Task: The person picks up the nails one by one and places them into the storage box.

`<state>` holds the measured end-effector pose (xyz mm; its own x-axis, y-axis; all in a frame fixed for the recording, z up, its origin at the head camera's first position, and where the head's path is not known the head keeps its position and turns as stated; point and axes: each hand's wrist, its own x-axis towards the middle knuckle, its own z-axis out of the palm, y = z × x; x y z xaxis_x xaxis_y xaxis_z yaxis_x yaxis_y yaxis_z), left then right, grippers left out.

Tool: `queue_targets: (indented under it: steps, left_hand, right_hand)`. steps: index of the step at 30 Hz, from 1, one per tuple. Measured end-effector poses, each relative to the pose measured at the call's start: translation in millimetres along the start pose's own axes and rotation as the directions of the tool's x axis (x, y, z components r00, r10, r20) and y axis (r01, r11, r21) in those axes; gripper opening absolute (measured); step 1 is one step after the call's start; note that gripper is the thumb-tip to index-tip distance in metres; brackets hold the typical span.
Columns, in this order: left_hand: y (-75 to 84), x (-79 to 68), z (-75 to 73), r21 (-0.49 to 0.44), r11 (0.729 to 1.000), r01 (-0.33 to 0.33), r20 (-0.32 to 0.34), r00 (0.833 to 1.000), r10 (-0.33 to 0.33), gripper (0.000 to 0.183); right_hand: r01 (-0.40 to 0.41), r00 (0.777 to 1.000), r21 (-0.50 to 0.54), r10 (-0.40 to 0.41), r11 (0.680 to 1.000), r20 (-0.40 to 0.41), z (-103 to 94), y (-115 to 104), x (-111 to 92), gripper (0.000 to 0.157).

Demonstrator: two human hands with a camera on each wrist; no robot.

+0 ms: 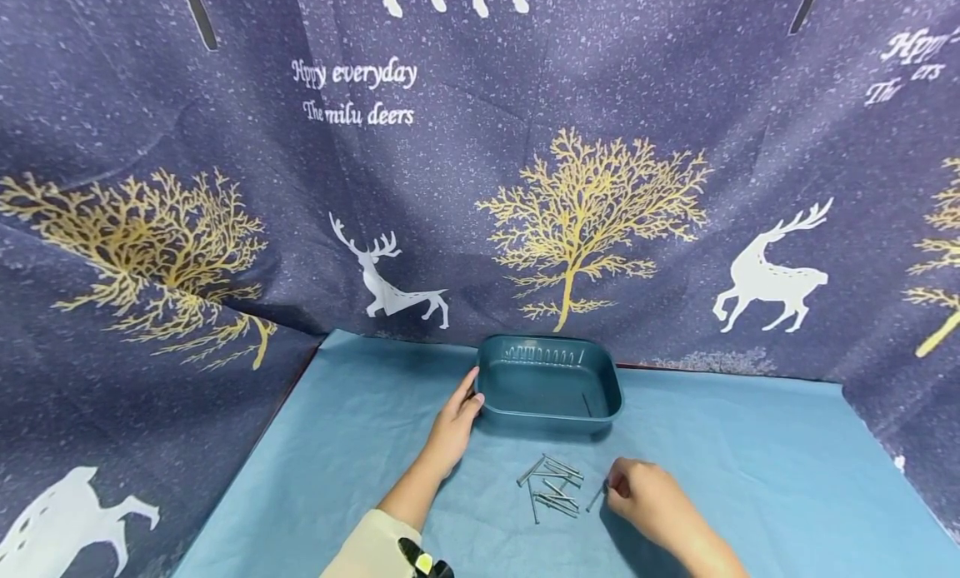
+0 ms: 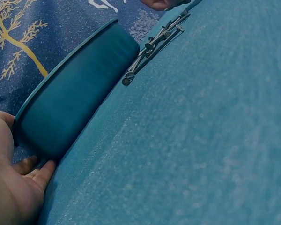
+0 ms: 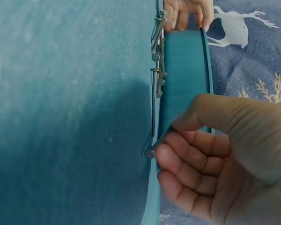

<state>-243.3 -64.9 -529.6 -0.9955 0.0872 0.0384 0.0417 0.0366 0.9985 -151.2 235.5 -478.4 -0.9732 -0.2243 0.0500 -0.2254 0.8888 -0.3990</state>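
My right hand (image 1: 651,496) pinches one grey metal nail (image 1: 596,499) between thumb and fingertips, low over the cloth. In the right wrist view the nail's flat head (image 3: 150,153) points down and away from the fingers. Left of that hand lies a loose pile of nails (image 1: 558,505), crossing at different angles. Behind the pile stands a dark teal plastic tray (image 1: 551,416) with a raised rim, and a single nail (image 1: 587,405) lies inside near its right end. My left hand (image 1: 450,432) rests its extended fingers against the tray's left side.
A light blue cloth (image 1: 750,461) covers the table. Close behind the tray hangs a dark blue curtain (image 1: 465,186) printed with white deer and yellow trees.
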Motion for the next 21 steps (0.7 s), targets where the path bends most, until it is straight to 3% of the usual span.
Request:
queue_targets:
  steps: [9, 16, 21]
  left_hand:
    - [1.0, -1.1, -0.5, 0.019, 1.0, -0.006, 0.007, 1.0, 0.006, 0.053]
    - [4.6, -2.7, -0.5, 0.039, 0.999, 0.016, 0.01, 1.0, -0.017, 0.053]
    - [12.1, -6.6, -0.4, 0.033, 0.999, 0.015, 0.01, 1.0, -0.015, 0.054]
  right_hand:
    - [0.027, 0.996, 0.111, -0.017, 0.993, -0.093, -1.1, 0, 4, 0.019]
    - [0.096, 0.963, 0.14, -0.056, 0.985, -0.265, 2.1, -1, 6, 0.022]
    - [0.09, 0.964, 0.193, -0.036, 0.977, -0.262, 0.6, 0, 7, 0.023]
